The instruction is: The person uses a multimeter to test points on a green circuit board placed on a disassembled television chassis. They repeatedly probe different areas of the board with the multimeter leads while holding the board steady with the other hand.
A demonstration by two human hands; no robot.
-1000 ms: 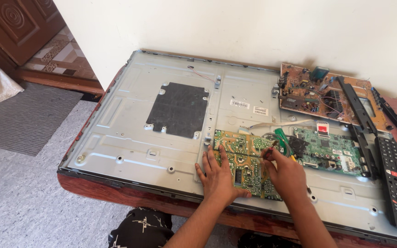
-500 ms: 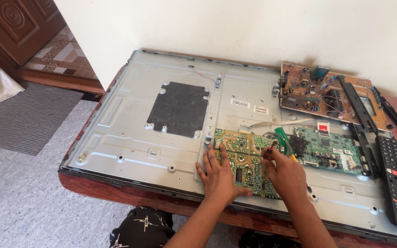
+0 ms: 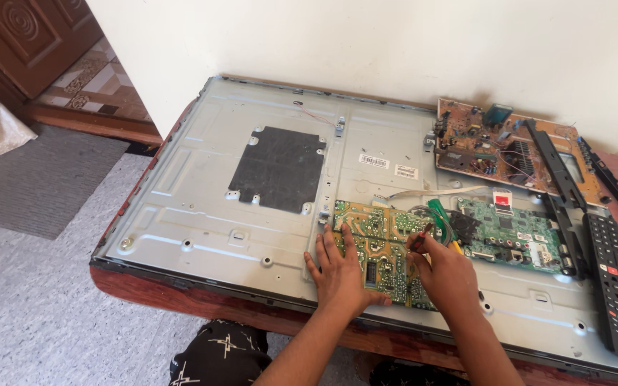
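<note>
With the television's back cover already off, the left hand (image 3: 339, 275) presses flat and open on the green board (image 3: 382, 250) lying on the metal panel (image 3: 202, 207), while the right hand (image 3: 446, 271) pinches a screwdriver (image 3: 439, 218) at its top edge, so the board seems not yet freed.

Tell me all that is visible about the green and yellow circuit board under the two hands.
The circuit board is rectangular and green-yellow, crowded with small components. It lies flat on the grey metal back panel, near its front edge. The left hand rests flat on its left part. The right hand pinches a small tool at its right edge, beside a green board.
</note>
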